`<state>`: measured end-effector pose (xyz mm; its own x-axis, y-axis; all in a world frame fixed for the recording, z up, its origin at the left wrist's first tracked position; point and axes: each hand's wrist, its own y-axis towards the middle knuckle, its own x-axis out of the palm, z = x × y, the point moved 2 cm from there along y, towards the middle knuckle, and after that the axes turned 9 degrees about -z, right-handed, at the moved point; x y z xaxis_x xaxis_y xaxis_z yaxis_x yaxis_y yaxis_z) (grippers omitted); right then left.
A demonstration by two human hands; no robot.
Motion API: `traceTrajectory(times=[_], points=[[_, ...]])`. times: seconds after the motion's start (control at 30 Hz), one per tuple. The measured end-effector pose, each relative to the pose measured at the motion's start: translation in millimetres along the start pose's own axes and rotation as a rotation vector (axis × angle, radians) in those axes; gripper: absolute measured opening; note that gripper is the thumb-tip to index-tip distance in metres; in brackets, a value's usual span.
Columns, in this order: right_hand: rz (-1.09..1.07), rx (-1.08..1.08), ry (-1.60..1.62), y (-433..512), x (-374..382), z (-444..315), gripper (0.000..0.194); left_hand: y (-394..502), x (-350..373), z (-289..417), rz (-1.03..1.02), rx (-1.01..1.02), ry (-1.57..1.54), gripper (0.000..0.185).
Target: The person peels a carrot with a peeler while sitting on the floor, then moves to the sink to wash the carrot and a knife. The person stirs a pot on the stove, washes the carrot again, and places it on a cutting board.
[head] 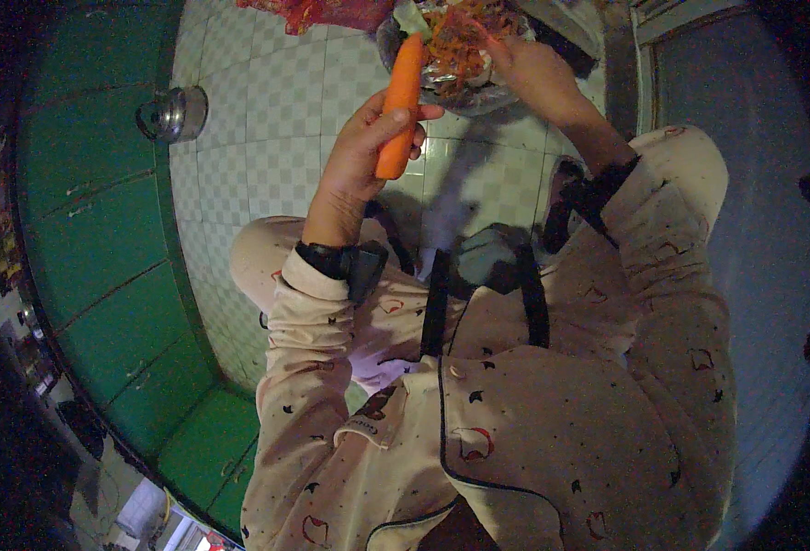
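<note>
My left hand (370, 134) is closed around an orange carrot (403, 103), which points away from me with its thick end towards my wrist. To the right of it, my right hand (525, 69) is over the edge of a heap of orange peelings (456, 41) on a plastic bag (474, 102). Its fingertips are blurred among the peelings, and whether they hold anything is unclear. A pale green vegetable piece (412, 19) lies at the left of the heap, just beyond the carrot's tip.
A metal kettle (183, 113) stands on the tiled floor (284, 82) beside green cabinets (94, 158) at the left. Red mesh material (322, 15) lies at the top. A door frame (644, 82) and a bluish panel (735, 103) are at the right.
</note>
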<state>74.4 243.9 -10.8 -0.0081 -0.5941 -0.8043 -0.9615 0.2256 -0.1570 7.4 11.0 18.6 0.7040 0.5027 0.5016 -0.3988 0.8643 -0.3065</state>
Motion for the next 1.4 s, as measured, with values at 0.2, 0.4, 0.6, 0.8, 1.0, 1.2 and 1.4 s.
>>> traceTrajectory(times=[0.2, 0.4, 0.6, 0.8, 1.0, 1.2, 1.4], points=[[-0.075, -0.144, 0.473, 1, -1, -9, 0.047, 4, -9, -13, 0.203, -0.002, 0.561, 0.036], [-0.141, -0.186, 0.499, -2, 12, -7, 0.040, 11, -15, -22, 0.291, 0.090, 0.918, 0.030], [-0.019, -0.109, 0.549, -1, 16, -3, 0.040, 15, -11, -18, 0.339, 0.153, 1.119, 0.029], [-0.125, -0.073, 0.397, -7, 16, -5, 0.040, 11, -2, -17, 0.356, 0.087, 1.257, 0.037], [-0.014, -0.203, 0.578, -5, 12, -9, 0.042, 8, 2, -15, 0.376, 0.118, 1.366, 0.037], [-0.029, -0.105, 0.261, -4, 28, 2, 0.043, 7, 9, -11, 0.164, 0.016, 0.772, 0.036], [0.053, -0.125, 0.563, -2, 15, -3, 0.040, -2, 12, -1, -0.003, -0.028, 0.203, 0.037]])
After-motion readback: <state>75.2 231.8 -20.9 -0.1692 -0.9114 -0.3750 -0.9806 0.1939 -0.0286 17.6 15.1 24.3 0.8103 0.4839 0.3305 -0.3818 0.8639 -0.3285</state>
